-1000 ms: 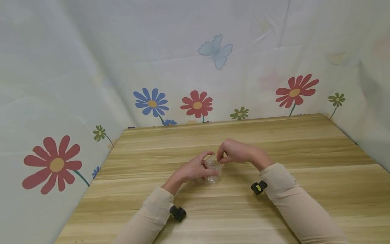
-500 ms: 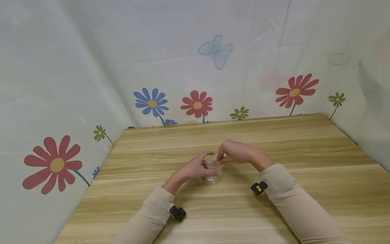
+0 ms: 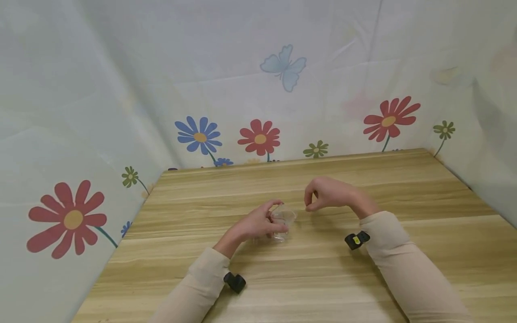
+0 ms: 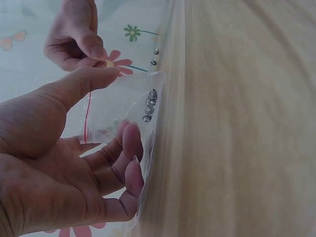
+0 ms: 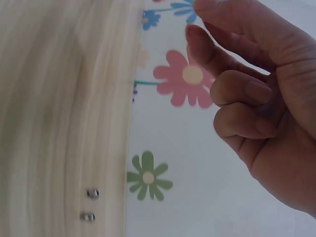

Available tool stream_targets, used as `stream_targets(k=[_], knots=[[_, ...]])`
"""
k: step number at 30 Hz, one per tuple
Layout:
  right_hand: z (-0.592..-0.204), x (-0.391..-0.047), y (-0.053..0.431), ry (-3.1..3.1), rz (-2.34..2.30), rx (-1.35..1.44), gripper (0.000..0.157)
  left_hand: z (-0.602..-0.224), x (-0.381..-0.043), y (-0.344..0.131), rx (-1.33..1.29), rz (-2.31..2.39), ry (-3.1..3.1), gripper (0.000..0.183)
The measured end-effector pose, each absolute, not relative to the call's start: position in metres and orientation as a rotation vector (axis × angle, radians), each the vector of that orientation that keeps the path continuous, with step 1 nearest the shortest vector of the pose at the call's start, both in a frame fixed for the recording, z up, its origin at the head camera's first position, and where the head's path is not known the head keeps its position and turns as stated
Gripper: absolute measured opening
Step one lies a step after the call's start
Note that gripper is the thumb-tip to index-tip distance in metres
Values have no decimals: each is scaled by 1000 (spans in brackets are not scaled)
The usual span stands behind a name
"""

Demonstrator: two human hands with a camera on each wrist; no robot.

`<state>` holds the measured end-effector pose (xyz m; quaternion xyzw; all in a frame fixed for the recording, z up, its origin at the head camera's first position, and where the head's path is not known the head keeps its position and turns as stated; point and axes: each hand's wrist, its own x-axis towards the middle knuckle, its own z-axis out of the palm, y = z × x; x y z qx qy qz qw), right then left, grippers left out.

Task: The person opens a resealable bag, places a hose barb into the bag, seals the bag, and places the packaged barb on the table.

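My left hand point(image 3: 260, 222) holds a clear zip bag point(image 3: 286, 216) just above the wooden table, thumb on one side and curled fingers on the other. The left wrist view shows the bag's red zip strip point(image 4: 88, 117); its mouth is spread in the head view. Several small metal fasteners point(image 4: 150, 104), nut-like in shape, lie along the bag's bottom. My right hand point(image 3: 331, 193) hovers to the right of the bag, apart from it. In the right wrist view its thumb and index fingertips stand slightly apart with nothing visible between them; the other fingers are bent.
Two small metal fasteners, an upper one point(image 5: 93, 193) and a lower one point(image 5: 88, 217) in the right wrist view, lie on the wooden table point(image 3: 202, 197). A pale flower-printed cloth point(image 3: 226, 80) hangs behind and beside the table.
My right hand has drawn back from the bag's mouth, moving right and slightly away. The bag's mouth shows more widely spread. My left hand stays in place with the bag.
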<state>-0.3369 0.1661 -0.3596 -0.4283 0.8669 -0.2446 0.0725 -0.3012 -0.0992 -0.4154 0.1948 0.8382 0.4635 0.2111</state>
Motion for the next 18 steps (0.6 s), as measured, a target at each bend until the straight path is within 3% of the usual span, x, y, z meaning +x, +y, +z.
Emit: stream_targets(k=[7,18], knots=[[-363,-349,207,2584,-781,-1092,1,-413,-299,-99,546,1300,2327,80],[-380,-365,238,2614,-836,-1003,10,-414,-299,-99,550,1306,2322,79]])
